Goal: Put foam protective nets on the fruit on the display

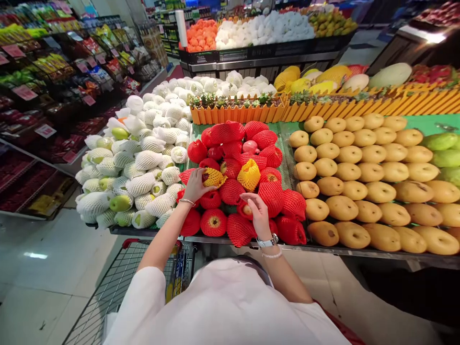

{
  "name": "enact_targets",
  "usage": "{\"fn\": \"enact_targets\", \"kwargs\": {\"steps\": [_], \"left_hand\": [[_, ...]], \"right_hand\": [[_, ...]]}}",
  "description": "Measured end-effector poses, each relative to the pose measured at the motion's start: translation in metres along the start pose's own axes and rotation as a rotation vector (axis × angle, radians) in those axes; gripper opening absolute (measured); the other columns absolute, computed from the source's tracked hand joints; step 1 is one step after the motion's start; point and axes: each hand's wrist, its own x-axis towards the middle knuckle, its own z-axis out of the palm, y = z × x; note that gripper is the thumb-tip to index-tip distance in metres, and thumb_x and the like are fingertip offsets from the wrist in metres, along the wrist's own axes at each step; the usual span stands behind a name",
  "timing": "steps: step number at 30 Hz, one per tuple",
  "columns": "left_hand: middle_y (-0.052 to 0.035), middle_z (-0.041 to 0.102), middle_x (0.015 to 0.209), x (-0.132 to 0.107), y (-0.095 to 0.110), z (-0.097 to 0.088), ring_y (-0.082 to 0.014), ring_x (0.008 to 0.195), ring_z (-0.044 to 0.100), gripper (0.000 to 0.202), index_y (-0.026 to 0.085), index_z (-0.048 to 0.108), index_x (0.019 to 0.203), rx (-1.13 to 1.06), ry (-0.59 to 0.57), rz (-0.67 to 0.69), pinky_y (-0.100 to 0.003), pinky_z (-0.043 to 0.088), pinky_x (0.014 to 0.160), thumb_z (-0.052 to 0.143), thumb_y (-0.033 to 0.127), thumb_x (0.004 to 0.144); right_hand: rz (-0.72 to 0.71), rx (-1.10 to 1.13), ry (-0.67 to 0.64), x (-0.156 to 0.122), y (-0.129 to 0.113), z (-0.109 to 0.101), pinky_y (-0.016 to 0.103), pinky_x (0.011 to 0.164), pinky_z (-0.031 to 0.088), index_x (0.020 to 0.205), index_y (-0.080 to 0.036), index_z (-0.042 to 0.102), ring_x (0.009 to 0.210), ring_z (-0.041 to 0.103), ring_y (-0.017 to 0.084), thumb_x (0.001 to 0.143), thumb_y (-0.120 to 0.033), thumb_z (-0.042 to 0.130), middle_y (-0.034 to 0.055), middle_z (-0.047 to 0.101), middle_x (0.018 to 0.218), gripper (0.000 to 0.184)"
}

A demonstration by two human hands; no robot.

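Note:
My left hand [196, 186] is closed around a dark red fruit in a yellow foam net [214, 178], held just over the pile of fruit in red foam nets [232, 190]. My right hand [259, 215] hovers at the front of the same pile, fingers apart and curved, with nothing in them that I can see. Close to its fingertips lies a red-netted fruit [245, 209], partly hidden by the hand. Another yellow foam net [248, 175] stands among the red ones, between and beyond my hands.
White-netted green fruit [143, 165] is heaped on the left. Rows of tan oval fruit [359, 172] lie on the right. An orange picket edging [237, 114] runs behind the pile. A wire shopping cart [108, 282] stands at my left, below the display edge.

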Motion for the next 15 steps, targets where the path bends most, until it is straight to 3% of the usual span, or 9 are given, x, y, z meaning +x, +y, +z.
{"fn": "enact_targets", "kwargs": {"steps": [5, 9, 12, 15], "left_hand": [[-0.0163, 0.056, 0.125, -0.004, 0.011, 0.005, -0.0316, 0.119, 0.051, 0.061, 0.015, 0.055, 0.118, -0.008, 0.030, 0.021, -0.049, 0.039, 0.103, 0.074, 0.050, 0.072], [-0.0164, 0.056, 0.129, 0.002, 0.021, 0.004, -0.0311, 0.123, 0.051, 0.053, 0.016, 0.054, 0.122, -0.108, -0.024, -0.043, -0.050, 0.040, 0.104, 0.070, 0.042, 0.078], [-0.0150, 0.053, 0.136, -0.002, 0.029, -0.027, -0.0273, 0.128, 0.050, 0.050, 0.018, 0.049, 0.131, -0.258, -0.046, 0.003, -0.045, 0.040, 0.108, 0.062, 0.038, 0.086], [-0.0104, 0.051, 0.140, -0.039, 0.027, -0.082, -0.0243, 0.134, 0.045, 0.047, 0.023, 0.049, 0.133, -0.330, 0.071, 0.034, -0.042, 0.035, 0.113, 0.055, 0.041, 0.090]], "right_hand": [[0.014, -0.088, -0.094, -0.005, 0.009, 0.010, 0.036, 0.099, 0.045, 0.099, -0.022, 0.068, 0.102, 0.061, 0.020, 0.088, -0.035, 0.057, 0.0047, 0.068, 0.105, 0.020], [-0.125, -0.308, -0.194, 0.002, 0.015, 0.022, 0.041, 0.117, 0.027, 0.128, -0.027, 0.057, 0.134, 0.042, 0.019, 0.093, -0.032, 0.050, 0.0038, 0.050, 0.140, 0.036], [-0.204, -0.480, -0.338, 0.017, 0.017, 0.035, 0.044, 0.123, 0.010, 0.144, -0.030, 0.039, 0.147, 0.017, 0.018, 0.094, -0.032, 0.049, 0.0003, 0.023, 0.158, 0.052], [-0.258, -0.640, -0.486, 0.027, 0.018, 0.048, 0.049, 0.122, 0.004, 0.150, -0.028, 0.028, 0.150, 0.002, 0.021, 0.094, -0.036, 0.049, 0.0006, 0.006, 0.162, 0.061]]}}
